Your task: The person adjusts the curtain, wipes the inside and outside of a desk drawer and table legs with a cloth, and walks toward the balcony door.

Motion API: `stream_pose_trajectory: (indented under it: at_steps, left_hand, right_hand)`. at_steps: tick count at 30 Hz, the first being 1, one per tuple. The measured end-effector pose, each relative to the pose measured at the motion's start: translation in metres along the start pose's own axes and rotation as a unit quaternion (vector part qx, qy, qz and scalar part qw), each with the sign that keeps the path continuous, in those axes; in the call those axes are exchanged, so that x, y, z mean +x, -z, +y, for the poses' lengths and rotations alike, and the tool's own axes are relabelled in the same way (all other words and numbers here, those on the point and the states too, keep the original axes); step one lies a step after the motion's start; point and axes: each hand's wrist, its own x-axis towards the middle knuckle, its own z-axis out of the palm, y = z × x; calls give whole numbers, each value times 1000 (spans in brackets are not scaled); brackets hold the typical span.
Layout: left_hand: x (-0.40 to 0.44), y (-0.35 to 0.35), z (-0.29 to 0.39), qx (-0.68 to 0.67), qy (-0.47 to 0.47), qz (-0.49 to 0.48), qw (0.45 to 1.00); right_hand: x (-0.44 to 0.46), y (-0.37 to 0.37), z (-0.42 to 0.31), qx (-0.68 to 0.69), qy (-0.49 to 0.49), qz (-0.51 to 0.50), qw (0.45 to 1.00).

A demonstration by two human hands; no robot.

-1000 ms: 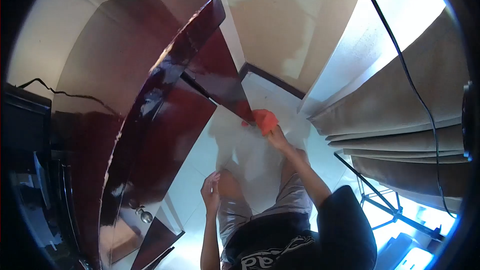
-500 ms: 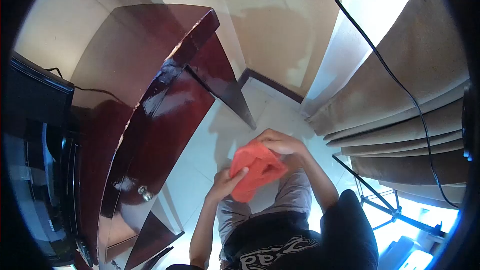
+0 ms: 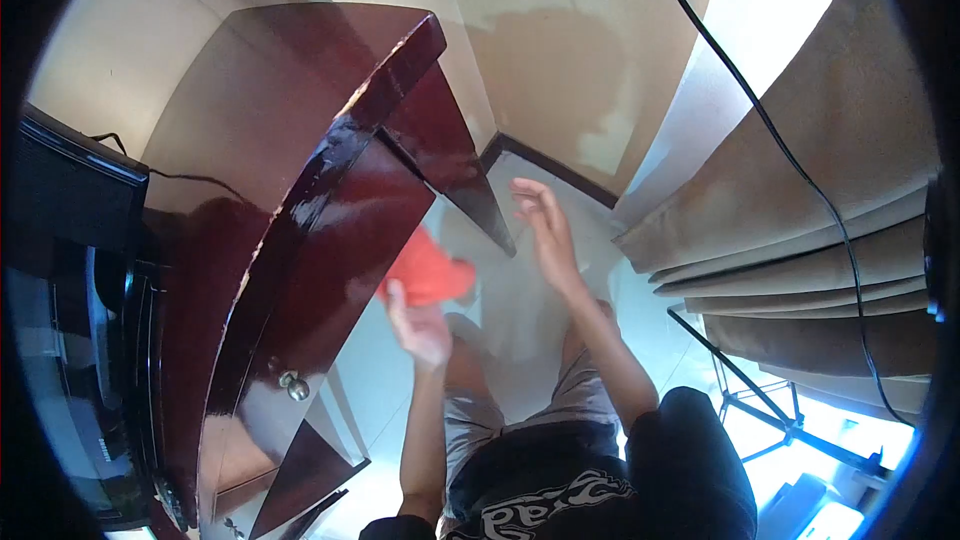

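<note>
Television: a black set stands at the left edge of the frame, and a thin dark cord lies near it on the cabinet.
Cabinet: dark red and glossy, it fills much of the left half; its front edge is chipped and shows pale material.
Knob: a round metal one, on the cabinet front, lower left of the frame.
Left hand: a little blurred, it grasps the red cloth, left of the centre.
Red cloth: it is above the left hand, at the cabinet's front; whether it touches the cabinet, I cannot tell.
Right hand: near the centre, released, with the fingers loosely extended, well apart from the cloth and above the pale floor.
Black cable: it hangs from the top of the frame down the right side, in front of the brown curtain.
Metal stand: black, with thin bars, at the lower right, below the curtain.
</note>
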Motion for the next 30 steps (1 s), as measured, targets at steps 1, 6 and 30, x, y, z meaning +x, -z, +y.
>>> stream_pose_trajectory:
  at_steps: [1,6,30]
  left_hand:
    - [1,-8,-12,-14,-26,-52,998]
    - [27,-49,-43,52,-80,-51,994]
    - [21,45,-252,481,-167,-142,849]
  right_hand:
    - [-2,-9,0,-12,15,7,1000]
    - [-24,-16,9,-21,-6,-4,1000]
    - [-159,124,158,-308,-115,58,943]
